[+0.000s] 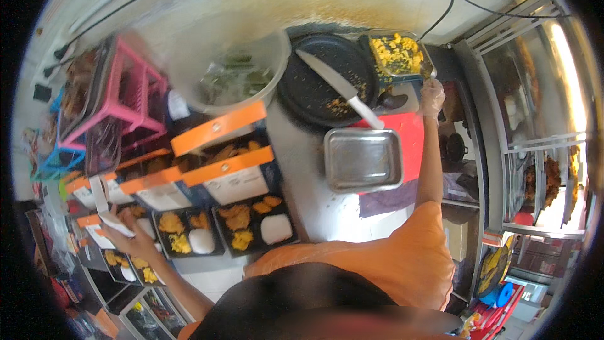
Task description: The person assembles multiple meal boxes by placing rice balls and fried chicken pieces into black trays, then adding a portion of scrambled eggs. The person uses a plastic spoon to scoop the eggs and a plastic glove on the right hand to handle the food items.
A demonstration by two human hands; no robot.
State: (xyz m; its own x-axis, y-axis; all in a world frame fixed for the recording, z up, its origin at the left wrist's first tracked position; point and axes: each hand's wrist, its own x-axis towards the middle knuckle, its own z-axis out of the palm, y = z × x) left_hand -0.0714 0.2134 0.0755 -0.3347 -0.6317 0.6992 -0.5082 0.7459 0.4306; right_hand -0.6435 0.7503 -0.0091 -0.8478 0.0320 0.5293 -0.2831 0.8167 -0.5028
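My right hand (433,96), in a clear plastic glove, reaches to the far right and is closed around what looks like a spoon (428,68). The spoon is at the edge of a glass dish (396,55) of yellow scrambled egg. On the left, my bare left hand (133,234) grips a curved white piece (113,219) whose kind I cannot make out. It is over black meal trays. The nearest tray (255,249) holds fried chicken, egg, wedge-shaped pieces and a white wrapped portion; another tray (184,255) is beside it.
A black round pan (302,91) bears a white-handled knife (336,82). An empty metal tray (363,176) sits partly over a red board (412,145). Orange-edged boxes (229,173) stand behind the meal trays, near a large clear tub (277,82) and pink rack (116,104). A glass display cabinet (509,145) bounds the right.
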